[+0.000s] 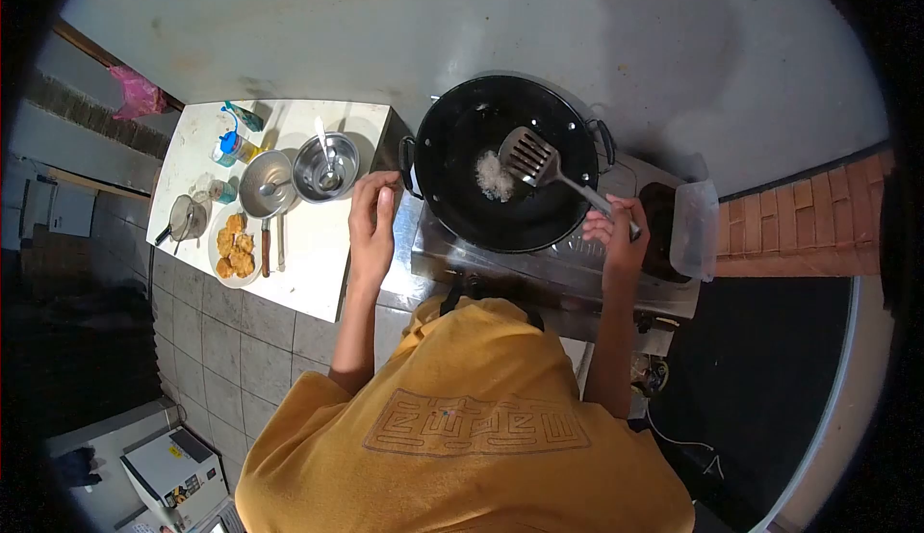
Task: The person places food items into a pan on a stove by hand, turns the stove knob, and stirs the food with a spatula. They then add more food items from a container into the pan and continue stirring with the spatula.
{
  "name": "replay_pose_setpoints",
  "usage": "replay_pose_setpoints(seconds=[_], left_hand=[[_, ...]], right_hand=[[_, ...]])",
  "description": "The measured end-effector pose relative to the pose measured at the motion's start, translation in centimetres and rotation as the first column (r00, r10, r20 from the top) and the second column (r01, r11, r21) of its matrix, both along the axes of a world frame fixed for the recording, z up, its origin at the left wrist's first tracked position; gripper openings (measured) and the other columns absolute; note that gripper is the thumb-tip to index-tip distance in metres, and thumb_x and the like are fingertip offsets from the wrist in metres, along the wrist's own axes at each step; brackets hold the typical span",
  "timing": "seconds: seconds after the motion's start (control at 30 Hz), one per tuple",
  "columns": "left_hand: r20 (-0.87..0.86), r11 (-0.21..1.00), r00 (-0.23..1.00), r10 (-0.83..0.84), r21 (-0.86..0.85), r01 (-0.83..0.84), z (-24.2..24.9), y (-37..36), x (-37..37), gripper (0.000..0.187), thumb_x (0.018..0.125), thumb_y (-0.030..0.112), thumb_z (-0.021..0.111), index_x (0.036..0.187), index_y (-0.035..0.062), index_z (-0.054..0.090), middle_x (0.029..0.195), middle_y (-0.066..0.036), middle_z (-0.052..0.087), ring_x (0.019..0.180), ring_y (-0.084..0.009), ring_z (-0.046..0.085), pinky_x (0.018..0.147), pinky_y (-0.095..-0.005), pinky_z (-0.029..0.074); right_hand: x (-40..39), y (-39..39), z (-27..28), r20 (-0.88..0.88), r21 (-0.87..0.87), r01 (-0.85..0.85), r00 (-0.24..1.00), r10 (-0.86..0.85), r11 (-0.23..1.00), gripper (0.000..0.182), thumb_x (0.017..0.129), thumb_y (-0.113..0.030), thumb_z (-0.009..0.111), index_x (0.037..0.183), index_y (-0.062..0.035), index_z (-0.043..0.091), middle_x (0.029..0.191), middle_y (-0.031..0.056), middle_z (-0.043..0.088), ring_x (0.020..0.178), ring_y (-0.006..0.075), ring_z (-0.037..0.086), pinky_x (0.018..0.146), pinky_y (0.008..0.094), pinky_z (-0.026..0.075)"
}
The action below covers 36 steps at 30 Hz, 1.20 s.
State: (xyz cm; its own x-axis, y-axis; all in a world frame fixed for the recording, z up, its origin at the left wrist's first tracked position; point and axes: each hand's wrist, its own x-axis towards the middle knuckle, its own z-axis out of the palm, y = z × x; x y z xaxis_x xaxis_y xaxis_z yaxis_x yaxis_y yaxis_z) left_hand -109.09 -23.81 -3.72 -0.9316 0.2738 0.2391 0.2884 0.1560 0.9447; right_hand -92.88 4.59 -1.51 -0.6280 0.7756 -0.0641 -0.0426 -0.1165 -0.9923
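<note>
A black wok (pixel 462 210) sits on the stove, with a pale bubbling patch (pixel 494 177) of frying food in the oil at its middle. My right hand (pixel 621 230) is closed round the grey handle of a slotted spatula (pixel 529 156), whose metal blade is right at the edge of that patch. To the left of the wok, my left hand (pixel 373 215) holds nothing; its fingers are stretched out close to the wok's left handle (pixel 405 167).
On the white table (pixel 313 254) at left stand a plate of browned fritters (pixel 236 244), a steel bowl (pixel 337 186) with a spoon, a saucepan (pixel 262 186), a strainer (pixel 183 217) and several bottles. A clear plastic container (pixel 695 230) stands right of the stove (pixel 539 268).
</note>
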Motion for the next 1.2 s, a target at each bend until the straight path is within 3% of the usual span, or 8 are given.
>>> replay_pose_setpoints(seconds=[0.23,0.47,0.77,0.87,1.03,1.1,1.17,1.2], left_hand=[[-0.014,0.999,1.0,-0.028,-0.032,0.027,0.5,0.1,0.0,0.032,0.105,0.023,0.044,0.119,-0.0004,0.061,0.117,-0.01,0.057,0.106,-0.0192,0.058,0.096,-0.0319,0.044],[-0.018,0.999,0.999,-0.04,-0.032,0.039,0.6,0.2,0.1,0.032,0.105,0.023,0.043,0.119,-0.0005,0.061,0.116,-0.011,0.058,0.105,-0.0193,0.059,0.096,-0.032,0.044],[-0.002,0.999,0.999,-0.049,-0.025,0.049,1.0,0.6,0.2,0.032,0.105,0.023,0.043,0.119,-0.0006,0.061,0.117,-0.011,0.058,0.106,-0.0193,0.059,0.096,-0.0321,0.044],[0.004,0.999,0.999,-0.051,-0.005,0.051,1.0,0.7,0.1,0.029,0.104,0.019,0.045,0.116,-0.002,0.062,0.115,-0.012,0.056,0.106,-0.0203,0.057,0.094,-0.0305,0.045],[-0.01,0.998,0.998,-0.062,-0.011,0.062,0.9,0.6,0.0,0.028,0.104,0.018,0.046,0.116,-0.0022,0.062,0.115,-0.012,0.056,0.105,-0.0201,0.057,0.093,-0.0301,0.045],[-0.009,0.998,0.998,-0.056,-0.005,0.056,0.7,0.7,-0.1,0.028,0.104,0.018,0.046,0.116,-0.0024,0.062,0.115,-0.012,0.056,0.105,-0.0202,0.056,0.093,-0.0301,0.045],[-0.006,0.999,0.999,-0.048,0.001,0.048,0.6,0.6,-0.1,0.028,0.104,0.018,0.046,0.116,-0.0026,0.062,0.115,-0.012,0.056,0.105,-0.0203,0.056,0.093,-0.0302,0.045],[-0.007,0.999,0.999,-0.049,-0.007,0.049,0.7,0.6,0.0,0.028,0.104,0.018,0.046,0.116,-0.0026,0.061,0.115,-0.012,0.056,0.106,-0.0203,0.057,0.094,-0.0302,0.045]], right_hand=[[0.6,-1.2,-0.9,0.008,-0.124,-0.024,1.0,0.025,0.992,0.031,0.1,-0.02,0.044,0.113,0.004,0.06,0.075,0.0089,0.058,0.059,0.0147,0.053,0.053,0.0256,0.04],[0.5,-1.8,0.0,-0.089,-0.204,-0.05,0.995,0.033,0.978,0.034,0.101,-0.021,0.043,0.114,0.0063,0.059,0.073,0.0091,0.058,0.058,0.015,0.053,0.053,0.0264,0.041],[1.0,-1.2,-0.5,-0.134,-0.223,-0.085,0.989,0.056,0.971,0.018,0.1,-0.021,0.047,0.098,-0.004,0.054,0.072,0.0116,0.058,0.056,0.016,0.052,0.052,0.0284,0.041],[0.8,-1.7,-0.3,-0.104,-0.163,-0.099,0.991,0.082,0.982,0.019,0.1,-0.022,0.049,0.094,-0.0043,0.053,0.071,0.0101,0.058,0.057,0.014,0.052,0.052,0.0263,0.04],[0.4,-3.3,0.3,0.193,0.204,-0.141,0.976,0.101,0.969,0.023,0.102,-0.022,0.052,0.086,-0.0052,0.056,0.067,-0.0013,0.055,0.057,0.0053,0.048,0.054,0.0234,0.038],[0.3,-3.8,-0.2,0.221,0.174,-0.161,0.968,0.121,0.972,0.021,0.102,-0.022,0.053,0.09,-0.0051,0.058,0.067,0.0003,0.055,0.06,0.0081,0.051,0.058,0.0245,0.041],[0.1,-4.2,-0.8,0.276,0.402,-0.208,0.956,0.099,0.892,0.021,0.101,-0.023,0.054,0.092,-0.0044,0.058,0.068,0.0044,0.056,0.064,0.0115,0.055,0.062,0.0269,0.044],[0.0,-4.5,-0.4,0.321,0.377,-0.236,0.94,0.113,0.896,0.019,0.1,-0.02,0.054,0.093,-0.0028,0.057,0.07,0.0096,0.057,0.067,0.0166,0.059,0.066,0.0301,0.046]])
